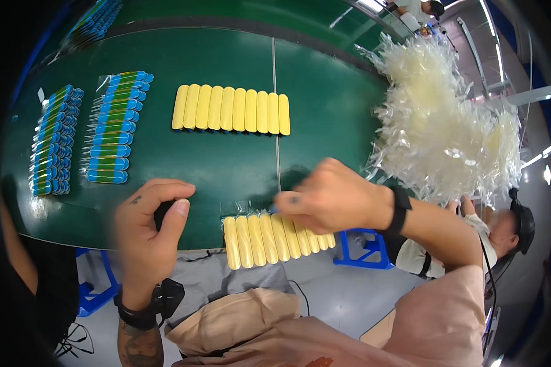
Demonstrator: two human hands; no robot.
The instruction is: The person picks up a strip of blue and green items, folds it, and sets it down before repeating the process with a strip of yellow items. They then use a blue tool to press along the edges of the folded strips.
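Note:
My left hand [150, 226] is raised near the table's front edge, with thumb and curled forefinger apart and nothing visible between them. My right hand [321, 199] is closed over the right part of a row of flat yellow strips with rounded ends [263, 238]; what its fingers hold, if anything, is hidden. Clear plastic film sticks up along that row's far side, and its near ends overhang the table edge. Farther back lies a second row of yellow strips [231, 109], side by side, with blue showing underneath.
Two stacks of blue strips with green bands, a near one [111, 131] and a far-left one [55, 144], lie on the green table [226, 165]. A big heap of clear plastic sleeves [441, 128] fills the right. Blue stools [364, 249] stand below; another person [502, 229] sits at right.

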